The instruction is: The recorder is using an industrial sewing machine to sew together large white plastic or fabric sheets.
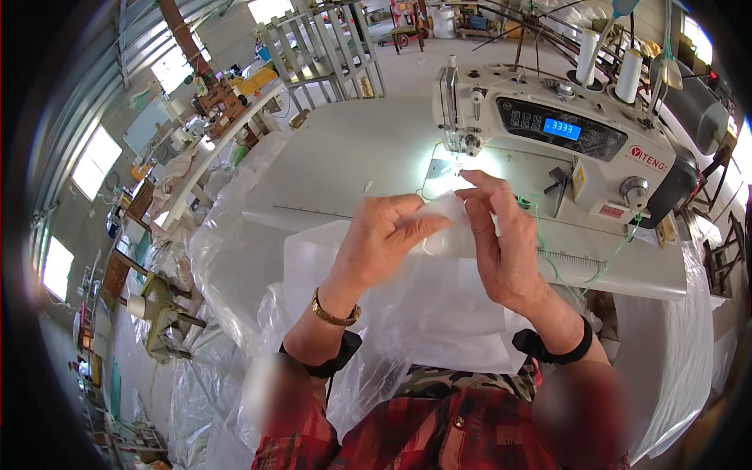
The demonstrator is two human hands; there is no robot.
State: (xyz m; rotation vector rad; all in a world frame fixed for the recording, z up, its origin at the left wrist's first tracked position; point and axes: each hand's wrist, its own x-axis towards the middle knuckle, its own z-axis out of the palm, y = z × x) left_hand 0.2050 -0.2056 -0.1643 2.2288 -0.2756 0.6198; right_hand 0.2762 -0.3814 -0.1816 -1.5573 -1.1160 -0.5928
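Observation:
A white, translucent plastic sheet [446, 301] hangs from the sewing table's front edge down over my lap. My left hand [382, 235] pinches a gathered top part of it between thumb and fingers. On the other side of that fold, my right hand [505, 235] grips the sheet with thumb and bent fingers, its index finger raised toward the needle. Both hands are just in front of the lit needle area of a white sewing machine [540, 110]. The folded edge between my fingers is partly blurred and hidden.
White thread cones [627, 76] stand behind the machine. Green cord [552, 262] trails over the right side of the sewing table [337, 157]. Crumpled clear plastic [235, 243] drapes down the left side. A grey metal rack [325, 51] and a wooden stool [164, 313] stand farther off.

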